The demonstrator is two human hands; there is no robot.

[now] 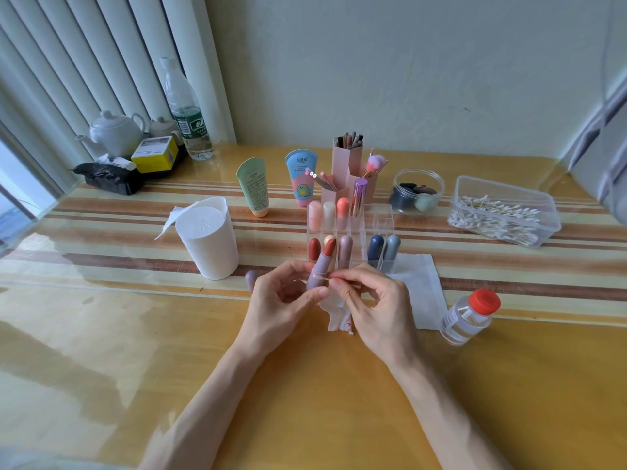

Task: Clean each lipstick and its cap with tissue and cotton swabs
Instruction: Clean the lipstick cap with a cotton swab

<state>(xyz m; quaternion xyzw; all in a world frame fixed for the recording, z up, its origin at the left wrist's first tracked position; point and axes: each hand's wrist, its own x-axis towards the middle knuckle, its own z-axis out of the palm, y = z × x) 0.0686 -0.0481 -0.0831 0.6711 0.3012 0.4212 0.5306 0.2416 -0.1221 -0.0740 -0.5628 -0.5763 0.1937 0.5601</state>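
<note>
Above the table [135, 334], our left hand [283, 300] grips the open lipstick [320, 268] upright, and our right hand [375, 301] pinches a cotton swab [324, 277], its tip against the lilac tube. A tissue [336, 315] hangs below our fingers; the cap [251, 279] stands just left.

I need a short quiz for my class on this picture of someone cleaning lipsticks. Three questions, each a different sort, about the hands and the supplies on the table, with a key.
1. True or false: the lilac lipstick held in the left hand has its cap on.
2. What does the right hand pinch? A) tweezers B) a cotton swab C) a spoon
3. Fill in: the clear bottle on the table near the right hand has a ___ cap.

Key: 1 false; 2 B; 3 red.
</note>
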